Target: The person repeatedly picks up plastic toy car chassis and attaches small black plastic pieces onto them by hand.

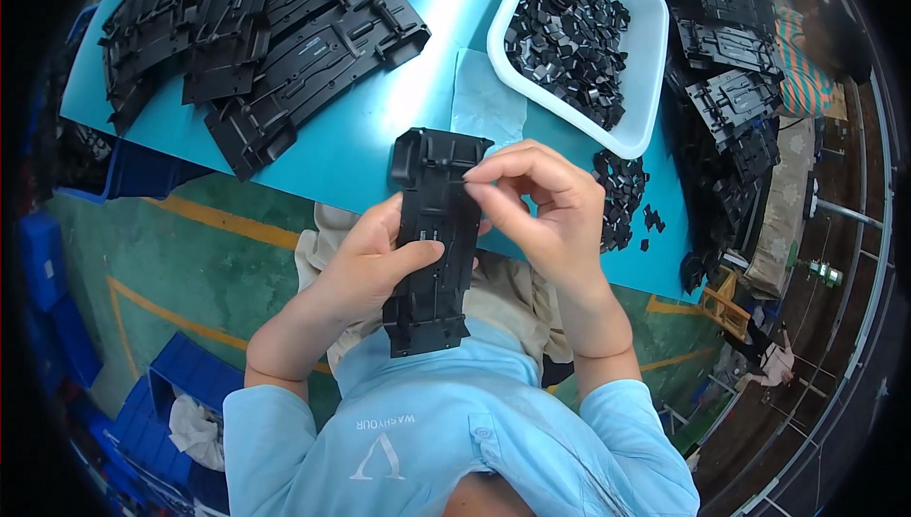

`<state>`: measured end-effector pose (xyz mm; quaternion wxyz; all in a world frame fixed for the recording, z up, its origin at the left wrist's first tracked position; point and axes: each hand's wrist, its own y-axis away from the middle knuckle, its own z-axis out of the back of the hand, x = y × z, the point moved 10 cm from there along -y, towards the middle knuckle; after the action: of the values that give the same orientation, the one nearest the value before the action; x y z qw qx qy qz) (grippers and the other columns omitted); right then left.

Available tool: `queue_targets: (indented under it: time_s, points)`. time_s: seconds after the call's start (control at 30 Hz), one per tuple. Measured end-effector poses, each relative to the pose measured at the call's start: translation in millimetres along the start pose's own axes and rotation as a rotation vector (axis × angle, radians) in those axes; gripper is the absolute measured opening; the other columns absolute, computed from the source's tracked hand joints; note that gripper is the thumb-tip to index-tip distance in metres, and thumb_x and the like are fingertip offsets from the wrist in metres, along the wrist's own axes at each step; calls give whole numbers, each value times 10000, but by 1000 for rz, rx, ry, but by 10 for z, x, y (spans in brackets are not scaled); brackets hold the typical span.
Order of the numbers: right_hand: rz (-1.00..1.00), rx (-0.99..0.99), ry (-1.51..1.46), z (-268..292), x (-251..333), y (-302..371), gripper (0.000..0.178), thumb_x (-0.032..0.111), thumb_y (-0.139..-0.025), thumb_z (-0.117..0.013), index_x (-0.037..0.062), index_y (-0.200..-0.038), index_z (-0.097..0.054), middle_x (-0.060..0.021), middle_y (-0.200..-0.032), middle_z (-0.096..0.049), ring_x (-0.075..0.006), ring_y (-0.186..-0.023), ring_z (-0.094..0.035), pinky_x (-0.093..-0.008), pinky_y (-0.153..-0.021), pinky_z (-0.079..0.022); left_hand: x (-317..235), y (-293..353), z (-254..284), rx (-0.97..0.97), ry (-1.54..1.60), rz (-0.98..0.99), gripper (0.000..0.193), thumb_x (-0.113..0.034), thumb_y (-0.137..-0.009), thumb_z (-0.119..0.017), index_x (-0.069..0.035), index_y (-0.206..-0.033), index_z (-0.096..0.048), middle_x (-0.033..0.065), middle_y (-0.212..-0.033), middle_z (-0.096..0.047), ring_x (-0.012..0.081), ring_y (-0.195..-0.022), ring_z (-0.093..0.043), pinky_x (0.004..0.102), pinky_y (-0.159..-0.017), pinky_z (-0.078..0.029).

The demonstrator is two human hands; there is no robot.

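Observation:
A long black molded plastic part (438, 275) stands lengthwise before my body, its far end near the table's front edge. My left hand (378, 249) is wrapped round its left side, thumb lying across the face. At the part's upper right edge, my right hand (541, 196) has thumb and index finger nearly pressed together. Whatever may be between those fingertips is too small to make out. Beyond them, on the blue-green table (380, 128), a white tub (648, 52) holds many small black pieces (569, 38). More such small pieces (622, 196) lie loose beside the tub.
Similar long black parts (313, 71) are piled at the table's far left. Another heap of them (731, 90) rises on the right. A clear plastic sheet (487, 100) lies by the tub. Blue crates (166, 413) stand on the green floor at left. Another person (773, 360) is far right.

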<state>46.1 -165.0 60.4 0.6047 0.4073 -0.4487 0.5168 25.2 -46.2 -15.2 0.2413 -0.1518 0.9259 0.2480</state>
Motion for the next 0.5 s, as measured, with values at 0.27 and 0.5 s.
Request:
queue_targets:
  time_s: [0.27,0.5]
  points:
    - [481,93,272,-252,400,-31,209,-78,-637,-721,26,-817,-700,-53,-775,-676,-180,-676,-566,-266,-596,-436,-9,89,-59,-34,-72,-77,413,50,-889,-481,30,-1297,-422,108,-1130,-598,152,-1025,-612,314,-885,-514]
    - [452,89,278,-231,386,-4,203,-76,-630,-721,28,-803,-702,-49,-762,-674,-174,-679,-569,-268,-598,-435,-15,108,-116,-17,-96,-85,426,49,-894,-480,26,-1310,-390,108,-1126,-593,146,-1027,-608,309,-875,-515]
